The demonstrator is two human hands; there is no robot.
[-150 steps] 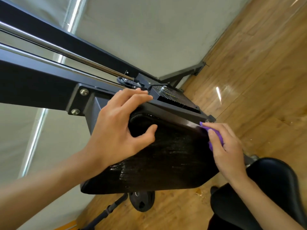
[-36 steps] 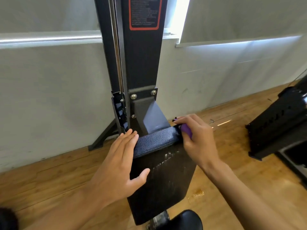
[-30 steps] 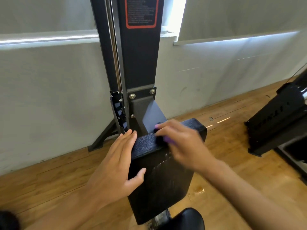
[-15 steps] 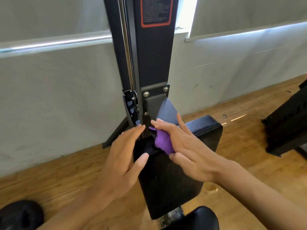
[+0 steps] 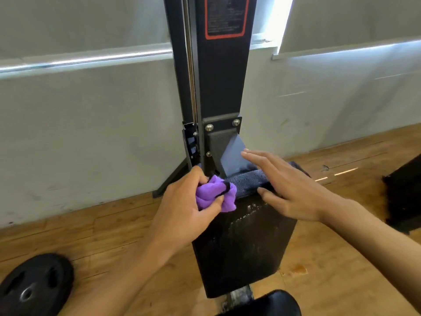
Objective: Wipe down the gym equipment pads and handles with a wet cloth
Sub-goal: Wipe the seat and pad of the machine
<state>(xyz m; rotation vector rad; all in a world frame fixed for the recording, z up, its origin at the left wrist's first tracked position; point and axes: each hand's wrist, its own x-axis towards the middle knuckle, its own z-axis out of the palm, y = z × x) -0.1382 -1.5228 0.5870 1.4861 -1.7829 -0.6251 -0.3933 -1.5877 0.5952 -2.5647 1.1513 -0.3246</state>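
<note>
A black back pad (image 5: pixel 246 245) slopes down from the machine's upright column (image 5: pixel 222 83), its face streaked with wet marks. My left hand (image 5: pixel 184 213) grips a bunched purple cloth (image 5: pixel 213 196) against the pad's top left corner. My right hand (image 5: pixel 289 190) lies over the pad's top edge with fingers straight and spread, thumb on the front face. It holds nothing.
A black weight plate (image 5: pixel 34 285) lies on the wooden floor at lower left. A black seat pad (image 5: pixel 271 304) shows at the bottom edge. Part of another black machine (image 5: pixel 403 197) stands at the right. A grey wall runs behind the column.
The purple cloth has passed from my right hand to my left. My right hand has slid right along the pad's top edge and now lies flat.
</note>
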